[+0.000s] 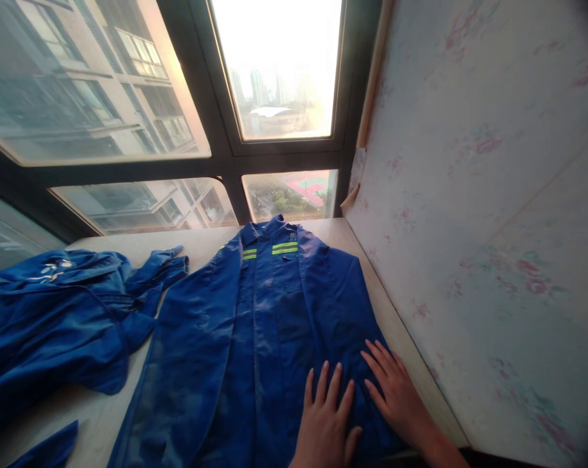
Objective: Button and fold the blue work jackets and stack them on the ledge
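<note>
A blue work jacket (pixel 267 312) lies front side up, its collar toward the window and its sleeves laid along the body. Yellow-green and grey reflective strips cross its chest. My left hand (pixel 327 416) rests flat on the lower right part of the jacket, fingers spread. Just to the right, my right hand (pixel 394 387) lies on the jacket's right edge with its fingers stretched out. Neither hand grips the cloth. The jacket's bottom hem is partly outside the view.
A second blue garment (pixel 64 325) lies crumpled at the left on the pale sill (pixel 103 367). A piece of blue cloth (pixel 50 448) shows at the lower left. Dark window frames (pixel 225 162) stand behind, and a floral-papered wall (pixel 493 227) bounds the right side.
</note>
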Demonstrator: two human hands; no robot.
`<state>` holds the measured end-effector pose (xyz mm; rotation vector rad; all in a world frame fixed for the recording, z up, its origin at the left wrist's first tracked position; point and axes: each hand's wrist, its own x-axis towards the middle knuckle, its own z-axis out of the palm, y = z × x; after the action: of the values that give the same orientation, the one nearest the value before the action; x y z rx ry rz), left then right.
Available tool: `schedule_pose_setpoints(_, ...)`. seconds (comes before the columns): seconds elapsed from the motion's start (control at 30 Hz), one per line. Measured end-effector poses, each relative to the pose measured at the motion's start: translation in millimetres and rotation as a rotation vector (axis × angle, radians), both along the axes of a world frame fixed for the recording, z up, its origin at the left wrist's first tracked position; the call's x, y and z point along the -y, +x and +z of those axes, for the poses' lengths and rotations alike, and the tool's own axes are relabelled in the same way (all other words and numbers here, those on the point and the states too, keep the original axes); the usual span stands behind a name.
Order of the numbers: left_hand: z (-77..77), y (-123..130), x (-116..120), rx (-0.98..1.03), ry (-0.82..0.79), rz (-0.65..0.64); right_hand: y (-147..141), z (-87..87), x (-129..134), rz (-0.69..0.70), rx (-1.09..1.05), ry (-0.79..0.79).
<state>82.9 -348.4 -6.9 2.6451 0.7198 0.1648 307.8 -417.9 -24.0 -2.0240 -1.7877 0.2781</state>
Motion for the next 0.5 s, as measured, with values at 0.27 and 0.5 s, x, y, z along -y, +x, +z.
schedule_pose_setpoints(0.27, 1.0, 0.6, 2.1, 0.015, -0.055, 0.005, 1.4, -3.6, 0.9, 0.000, -0.015, 0.009)
schedule_pose_setpoints(0.5, 29.9, -13.0, -15.3, 0.068, -0.296, 0.071, 10.9, -12.3, 15.2, 0.012, 0.049, 0.008)
